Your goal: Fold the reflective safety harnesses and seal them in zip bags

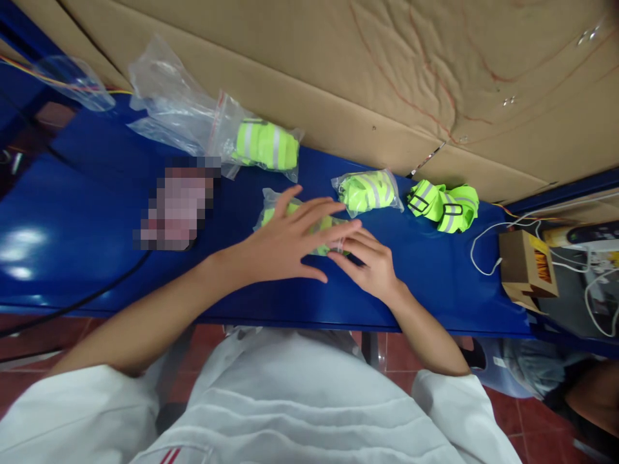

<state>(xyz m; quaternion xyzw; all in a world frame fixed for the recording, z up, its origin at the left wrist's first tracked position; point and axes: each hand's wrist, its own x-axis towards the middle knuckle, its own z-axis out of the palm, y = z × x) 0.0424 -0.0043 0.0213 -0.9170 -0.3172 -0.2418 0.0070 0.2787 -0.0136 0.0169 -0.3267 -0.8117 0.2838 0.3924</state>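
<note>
Two hands: both rest on one clear bag of neon-yellow strap [283,216] at the middle of the blue desk [97,258].
Left hand [285,245]: laid flat over the bag, fingers spread and straight, pressing down on it; the grip is wide open, closed round nothing.
Right hand [370,264]: just beside the left, its fingertips [338,248] pinching the bag's right-hand edge; the grip is nearly closed on the plastic.
Bag's lie: flat on the desk, long axis running left to right along the desk; the end under the right hand is hidden, so which end is the mouth cannot be told.
Second filled bag [368,191]: near, behind the right hand, apart from it.
Larger bag with strap [261,145]: further back left, against the cardboard [387,77].
Loose strap bundle [445,206]: unbagged, to the right.
Small cardboard box [525,261]: at the desk's right end, beside white cable [483,245].
</note>
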